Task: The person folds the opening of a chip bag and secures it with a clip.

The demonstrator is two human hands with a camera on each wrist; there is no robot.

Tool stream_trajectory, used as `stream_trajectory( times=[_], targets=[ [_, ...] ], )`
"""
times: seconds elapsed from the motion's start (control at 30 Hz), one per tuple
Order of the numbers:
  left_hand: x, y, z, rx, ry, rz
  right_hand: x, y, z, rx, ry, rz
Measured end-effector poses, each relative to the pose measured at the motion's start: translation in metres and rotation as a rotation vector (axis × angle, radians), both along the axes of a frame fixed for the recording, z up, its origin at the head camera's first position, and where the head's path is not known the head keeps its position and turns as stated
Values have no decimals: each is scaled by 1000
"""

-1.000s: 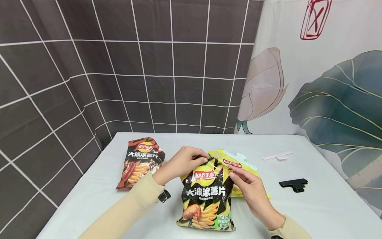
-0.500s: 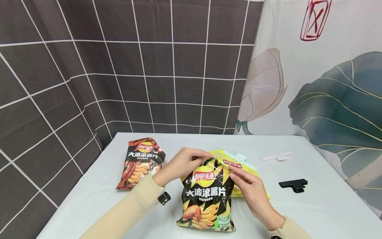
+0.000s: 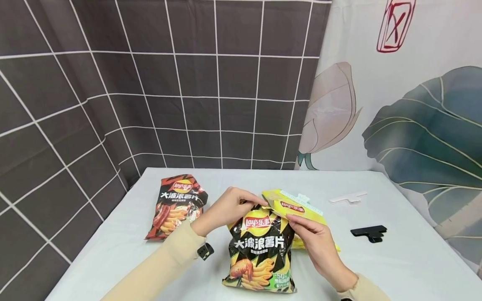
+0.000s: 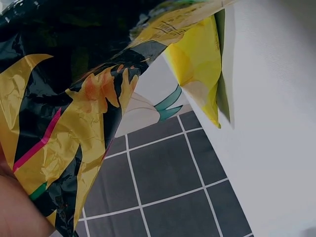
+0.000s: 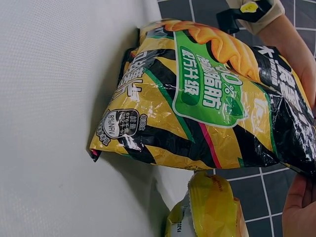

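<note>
A black-and-yellow chip bag [image 3: 260, 255] stands upright in front of me, printed with a chicken wing and wavy chips. My left hand [image 3: 231, 211] pinches its top edge, forefinger stretched along it. At the upper right corner, my right hand [image 3: 316, 240] holds the bag between thumb and fingers. The right wrist view shows the bag's lower end, with a green patch, and part of the right hand [image 5: 298, 207] at the edge. Foil covers much of the left wrist view, leaving little of the left hand [image 4: 22, 210] visible.
Behind the held bag lies a yellow chip bag [image 3: 310, 214] with a pale clip [image 3: 315, 206] across its top. A red-and-black chip bag [image 3: 175, 207] rests at the left. On the right are a white clip [image 3: 348, 197] and a black clip [image 3: 370, 232].
My left fingers have shifted slightly right along the bag's top, and that top edge now looks bent over under them. The right hand stays almost in place.
</note>
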State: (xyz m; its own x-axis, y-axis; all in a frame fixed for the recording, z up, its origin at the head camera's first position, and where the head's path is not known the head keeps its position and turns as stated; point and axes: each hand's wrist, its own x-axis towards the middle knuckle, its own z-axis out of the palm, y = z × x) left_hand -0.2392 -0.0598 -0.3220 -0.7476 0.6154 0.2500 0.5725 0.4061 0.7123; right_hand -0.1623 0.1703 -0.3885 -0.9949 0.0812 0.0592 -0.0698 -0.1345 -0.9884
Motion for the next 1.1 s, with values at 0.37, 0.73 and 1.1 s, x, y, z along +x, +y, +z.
stream_trajectory(
  times=[0.37,0.73,1.1],
  targets=[
    [2,0,1,-10,8,7,2,-1,0,25,-29,-1],
    [5,2,3,-36,48,23,2,0,0,84,-74,-13],
    [6,1,3,-47,27,9,3,0,2,127,-90,-3]
  ],
)
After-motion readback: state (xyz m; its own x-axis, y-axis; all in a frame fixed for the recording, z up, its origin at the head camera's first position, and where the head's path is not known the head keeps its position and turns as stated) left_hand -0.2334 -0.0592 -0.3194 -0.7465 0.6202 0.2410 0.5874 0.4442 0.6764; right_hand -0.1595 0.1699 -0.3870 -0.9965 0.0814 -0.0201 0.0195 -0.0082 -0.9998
